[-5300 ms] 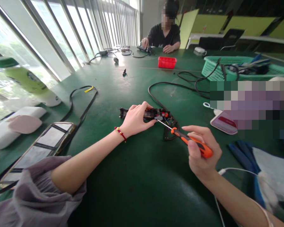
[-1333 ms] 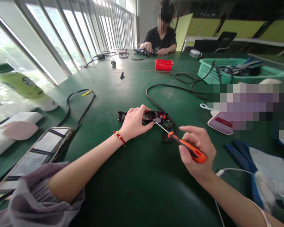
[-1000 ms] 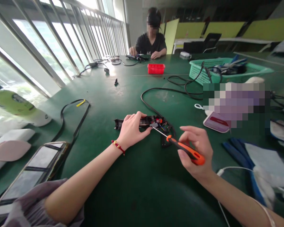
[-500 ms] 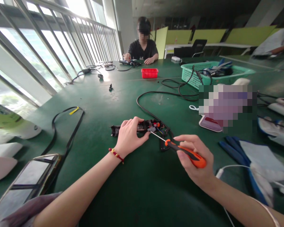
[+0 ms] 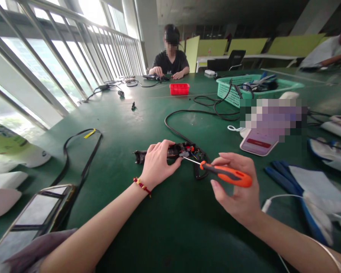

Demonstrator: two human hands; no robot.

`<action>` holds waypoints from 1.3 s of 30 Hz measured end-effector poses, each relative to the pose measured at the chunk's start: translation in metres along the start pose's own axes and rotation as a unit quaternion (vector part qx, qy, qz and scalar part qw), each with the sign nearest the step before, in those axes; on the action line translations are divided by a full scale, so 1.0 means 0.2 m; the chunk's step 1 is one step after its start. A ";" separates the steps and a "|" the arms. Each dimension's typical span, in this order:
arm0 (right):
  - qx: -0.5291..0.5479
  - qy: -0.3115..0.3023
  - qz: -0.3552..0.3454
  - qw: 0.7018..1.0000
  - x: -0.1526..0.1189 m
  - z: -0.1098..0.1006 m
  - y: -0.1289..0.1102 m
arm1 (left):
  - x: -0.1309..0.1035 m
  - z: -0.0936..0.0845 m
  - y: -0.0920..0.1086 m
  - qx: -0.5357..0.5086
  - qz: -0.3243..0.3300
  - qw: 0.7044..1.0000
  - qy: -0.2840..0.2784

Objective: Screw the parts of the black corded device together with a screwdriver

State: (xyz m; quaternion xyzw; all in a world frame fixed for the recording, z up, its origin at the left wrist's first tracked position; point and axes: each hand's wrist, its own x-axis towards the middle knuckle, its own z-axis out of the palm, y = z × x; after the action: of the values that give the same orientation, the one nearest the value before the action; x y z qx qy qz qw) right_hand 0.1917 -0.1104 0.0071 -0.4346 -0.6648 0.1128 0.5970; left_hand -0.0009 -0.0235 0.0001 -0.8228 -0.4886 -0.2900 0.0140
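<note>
A long black corded appliance (image 5: 174, 151) lies on the green table with its housing opened, showing coloured wires, a red part and a grey piece at the right end. My left hand (image 5: 159, 162) is closed over its middle, the thumb at the near side. In my right hand (image 5: 243, 199) is a screwdriver (image 5: 230, 174) with an orange and black handle. The handle rests against the curled fingers, while the thumb stands away from it. The thin shaft points left, its tip at the grey piece beside my left thumb. Whether the tip sits in a screw cannot be made out.
A black cable (image 5: 170, 127) runs back towards a green basket (image 5: 230, 93) of tools. A red tray (image 5: 179, 89) stands farther off, before a seated person (image 5: 171, 57). Phones (image 5: 257, 142), blue-and-white gloves (image 5: 284, 178) and a white cord lie right; a strap (image 5: 88, 163) and framed item (image 5: 34, 212) left.
My right thumb has come away from the screwdriver handle, which has swung up flatter. The tip stays at the grey piece. My left hand keeps its hold on the appliance.
</note>
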 end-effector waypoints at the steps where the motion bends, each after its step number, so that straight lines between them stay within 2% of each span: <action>1: 0.000 -0.007 -0.005 1.000 0.00 0.00 0.00 | 0.00 0.00 0.00 -0.001 0.000 1.000 0.000; 5: -0.010 -0.100 0.020 0.995 -0.02 -0.01 -0.01 | 0.00 0.00 0.00 -0.003 0.001 1.000 -0.004; 10: -0.019 -0.022 -0.025 0.999 -0.02 0.00 -0.01 | 0.00 0.00 -0.01 -0.006 0.000 1.000 -0.012; 15: -0.033 -0.129 0.002 0.991 -0.01 0.00 -0.01 | 0.00 0.01 -0.02 0.014 0.012 1.000 -0.025; 17: -0.038 -0.119 -0.002 0.992 -0.02 0.00 -0.01 | 0.01 0.01 -0.02 0.031 0.011 0.999 -0.036; 21: -0.026 -0.054 -0.023 0.998 -0.03 0.01 0.01 | 0.02 0.01 -0.03 0.040 0.012 0.998 -0.052; 22: -0.028 -0.062 -0.023 0.997 -0.02 0.01 0.01 | 0.02 0.01 -0.03 0.039 0.012 0.998 -0.052; 25: -0.034 -0.136 -0.021 0.990 0.00 0.00 0.00 | 0.02 0.01 -0.03 0.041 0.015 0.998 -0.051; 27: -0.049 -0.145 -0.032 0.988 0.01 -0.01 0.00 | 0.02 0.01 -0.03 0.046 0.015 0.998 -0.050; 39: -0.068 -0.076 -0.038 0.994 0.03 -0.05 0.03 | 0.03 0.01 -0.02 0.058 0.017 0.997 -0.052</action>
State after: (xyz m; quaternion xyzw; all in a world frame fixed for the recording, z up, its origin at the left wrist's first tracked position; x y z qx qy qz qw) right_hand 0.2036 -0.1058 0.0091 -0.4385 -0.7308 0.0772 0.5174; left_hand -0.0019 -0.0167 0.0003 -0.8430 -0.4903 -0.2175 0.0409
